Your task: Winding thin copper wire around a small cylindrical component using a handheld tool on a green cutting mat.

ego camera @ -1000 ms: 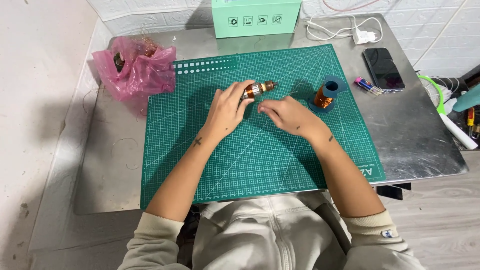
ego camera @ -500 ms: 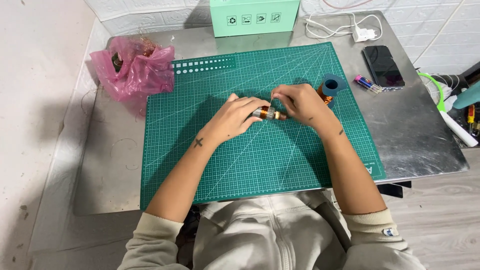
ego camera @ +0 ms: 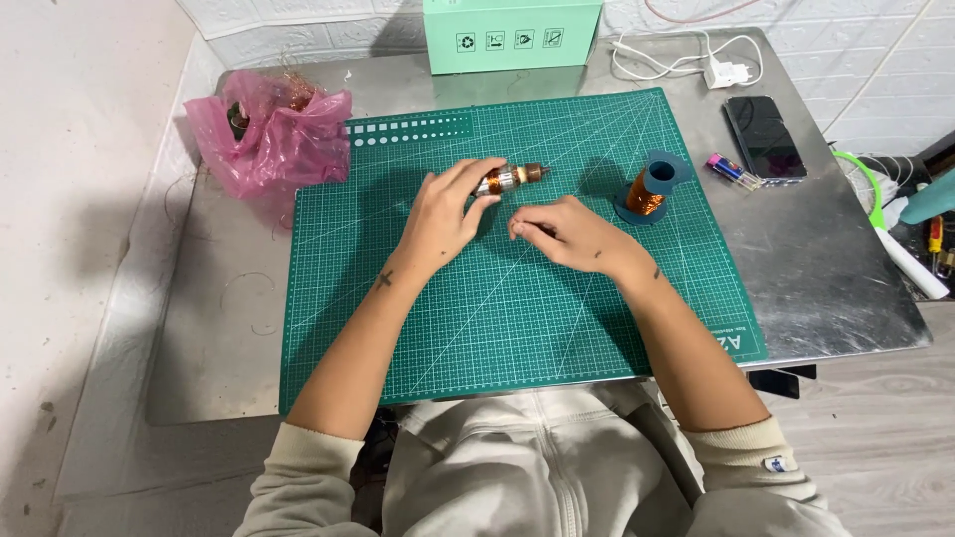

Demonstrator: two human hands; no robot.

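Where fingers [ego camera: 468, 184] meet, perhaps pinched: rotor [ego camera: 509, 178].

The right hand [ego camera: 577, 234] has let go of the little copper coil piece [ego camera: 509, 178] and moved down toward the middle of the frame. Only the left hand [ego camera: 446, 214] holds the piece now, higher up.
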